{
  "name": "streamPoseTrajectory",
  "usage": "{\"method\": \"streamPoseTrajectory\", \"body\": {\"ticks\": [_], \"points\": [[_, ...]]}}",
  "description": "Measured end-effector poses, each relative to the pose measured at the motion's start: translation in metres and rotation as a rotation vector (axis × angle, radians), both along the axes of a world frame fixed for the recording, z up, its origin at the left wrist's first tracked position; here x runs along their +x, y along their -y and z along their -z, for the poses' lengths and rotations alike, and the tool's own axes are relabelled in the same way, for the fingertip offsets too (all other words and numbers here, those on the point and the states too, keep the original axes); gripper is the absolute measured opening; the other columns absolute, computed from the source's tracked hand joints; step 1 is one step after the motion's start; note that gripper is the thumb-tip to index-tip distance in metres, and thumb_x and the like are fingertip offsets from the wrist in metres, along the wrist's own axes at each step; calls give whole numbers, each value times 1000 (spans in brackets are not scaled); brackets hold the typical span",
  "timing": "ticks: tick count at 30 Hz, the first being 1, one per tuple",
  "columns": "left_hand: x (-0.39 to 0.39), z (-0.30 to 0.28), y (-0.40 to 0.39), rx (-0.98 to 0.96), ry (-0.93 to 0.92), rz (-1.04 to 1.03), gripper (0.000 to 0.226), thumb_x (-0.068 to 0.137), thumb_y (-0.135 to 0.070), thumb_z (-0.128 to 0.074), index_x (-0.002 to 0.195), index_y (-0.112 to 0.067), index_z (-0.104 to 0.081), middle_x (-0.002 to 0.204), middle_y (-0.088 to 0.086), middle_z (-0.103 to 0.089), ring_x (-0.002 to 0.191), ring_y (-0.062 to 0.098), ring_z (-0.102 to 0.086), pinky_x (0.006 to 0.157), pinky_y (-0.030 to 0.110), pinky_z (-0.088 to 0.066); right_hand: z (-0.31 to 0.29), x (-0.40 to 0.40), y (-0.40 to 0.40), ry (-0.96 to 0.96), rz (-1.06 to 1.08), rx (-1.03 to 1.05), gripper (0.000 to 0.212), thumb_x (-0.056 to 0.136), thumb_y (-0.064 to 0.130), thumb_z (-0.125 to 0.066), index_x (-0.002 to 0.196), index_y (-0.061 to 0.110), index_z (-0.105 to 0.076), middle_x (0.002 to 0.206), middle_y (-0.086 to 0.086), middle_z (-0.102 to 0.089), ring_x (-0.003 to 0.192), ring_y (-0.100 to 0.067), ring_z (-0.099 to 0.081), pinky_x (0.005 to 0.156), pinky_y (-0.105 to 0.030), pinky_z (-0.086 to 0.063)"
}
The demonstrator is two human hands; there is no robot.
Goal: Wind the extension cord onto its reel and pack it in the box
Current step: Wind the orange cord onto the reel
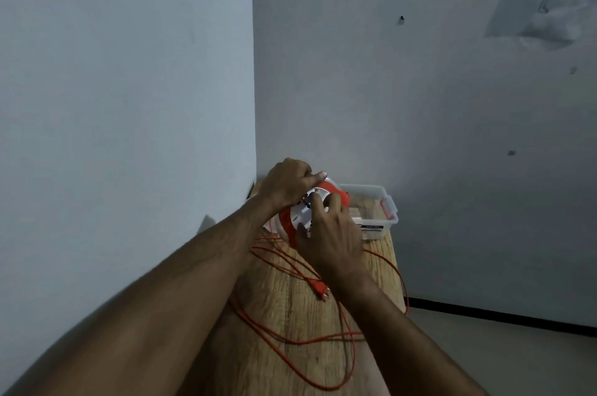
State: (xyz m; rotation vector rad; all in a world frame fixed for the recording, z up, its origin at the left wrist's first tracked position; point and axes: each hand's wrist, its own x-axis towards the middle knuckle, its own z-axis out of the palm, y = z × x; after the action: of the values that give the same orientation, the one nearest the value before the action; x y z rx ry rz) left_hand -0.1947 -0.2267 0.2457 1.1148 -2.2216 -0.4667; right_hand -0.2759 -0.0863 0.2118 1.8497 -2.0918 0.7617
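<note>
An orange and white cord reel [287, 221] stands tilted on a wooden table [290, 302] near the wall corner. My left hand [286, 184] grips its upper rim from the far side. My right hand [329, 234] is on the reel's white face, fingers curled around the centre. Loose orange cord [290, 339] lies in wide loops across the table, and its plug [319, 290] rests just under my right wrist. Behind the reel, a clear plastic box [384, 218] with orange latches sits open.
Grey walls meet in a corner right behind the reel. The table is narrow; its right edge drops to a pale floor with a dark skirting strip [484, 311]. One cord loop [403, 286] hangs over that right edge.
</note>
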Motion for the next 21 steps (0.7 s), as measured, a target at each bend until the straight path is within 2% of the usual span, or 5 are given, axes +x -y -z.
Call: {"method": "streamPoseTrajectory", "body": {"ticks": [5,9,14,18,21], "points": [[-3,3,-2,14,-21,10,55,96,-53,-53,59,-13,-60,55,3,-58,53,16,-56,57,27,-42,-9,-4,5,79,91,32,57,85,52,-68,128,21,-49,116,-5,-53,97,-20,-60,67,-24,-46],[-4,0,-4,-6,-37,-5,56,96,-53,-53,62,-9,-63,55,2,-58,53,15,-56,60,30,-47,-8,1,5,67,122,42,54,86,51,-69,126,18,-54,120,-8,-52,98,-21,-59,68,-26,-48],[-5,4,-5,-2,-52,-7,57,96,-53,-52,61,-9,-63,55,4,-59,53,18,-58,63,37,-53,-11,10,9,119,154,55,51,83,46,-75,120,16,-57,120,-8,-53,68,-10,-43,57,-22,-36],[-2,5,-5,-9,-36,-10,59,96,-55,-52,61,-9,-63,55,5,-59,54,19,-59,63,36,-52,-5,7,17,285,145,77,60,80,53,-75,126,21,-52,120,-6,-50,82,-13,-47,67,-23,-40],[0,7,-6,-21,-14,3,58,95,-55,-52,58,-11,-60,53,4,-57,53,18,-57,60,36,-51,2,3,19,412,80,-16,56,75,45,-82,119,21,-56,119,-2,-58,96,-15,-59,76,-21,-46]]}}
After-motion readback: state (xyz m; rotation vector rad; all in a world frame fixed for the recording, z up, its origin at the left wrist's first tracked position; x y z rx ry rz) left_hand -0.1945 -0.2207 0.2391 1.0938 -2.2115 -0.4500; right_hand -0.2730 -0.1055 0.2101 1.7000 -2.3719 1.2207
